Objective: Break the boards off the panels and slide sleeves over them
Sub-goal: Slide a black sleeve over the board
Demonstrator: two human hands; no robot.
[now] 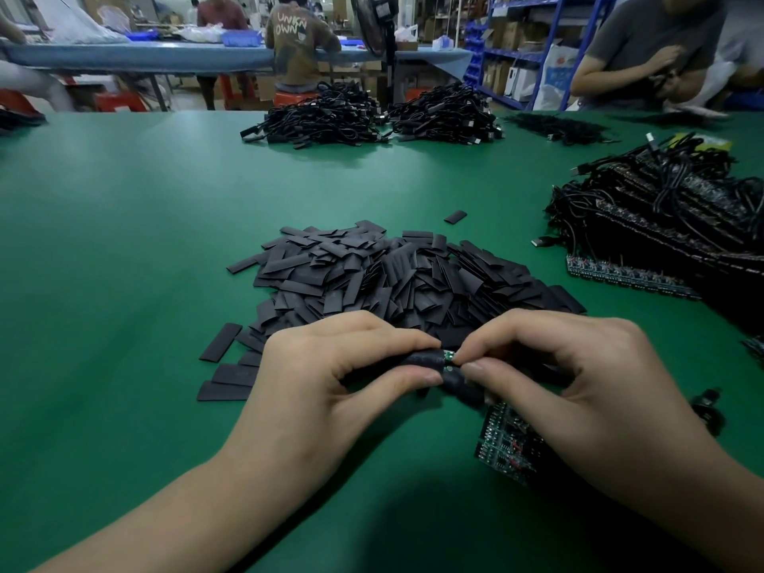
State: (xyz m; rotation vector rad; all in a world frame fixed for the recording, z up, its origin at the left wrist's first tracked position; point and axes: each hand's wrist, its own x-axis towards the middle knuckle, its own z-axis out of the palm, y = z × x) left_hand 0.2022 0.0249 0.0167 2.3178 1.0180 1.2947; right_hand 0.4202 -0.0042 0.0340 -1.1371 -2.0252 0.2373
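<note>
Left hand (330, 366): thumb and forefinger clamped on a black sleeve (421, 359), other fingers curled under it. Right hand (578, 366): thumb and forefinger tips pinched on the end of a small green board (449, 357). Only a sliver of the board shows, between the two hands, just out of the sleeve's mouth; the rest is hidden inside the sleeve. Both are held low over the green table (124, 241), near edge, centre. Another black piece sits just below the thumbs; can't tell what it is.

A panel (502, 446) lies flat on the table, partly under the right hand, dark with rows of small parts.

Just beyond the knuckles: the big sleeve pile (392, 279), flat black strips heaped loosely. A few loose sleeves (221, 342) lie flat left of the left hand. One stray sleeve (455, 217) sits alone behind the pile.

Right side: the panel stack (669, 233), black cables tangled over it, a green panel edge showing at the bottom. Small black item near the right wrist, unclear.

Far edge of the table: two cable heaps (326, 113), plus a thinner black heap (558, 128) to their right.

Behind: a person in a grey shirt (645, 43) at the far right corner, hands up at the chest. A person in a brown shirt (299, 43) sits with back turned at a blue bench (144, 55). Blue shelving (521, 47) with cartons further back.
</note>
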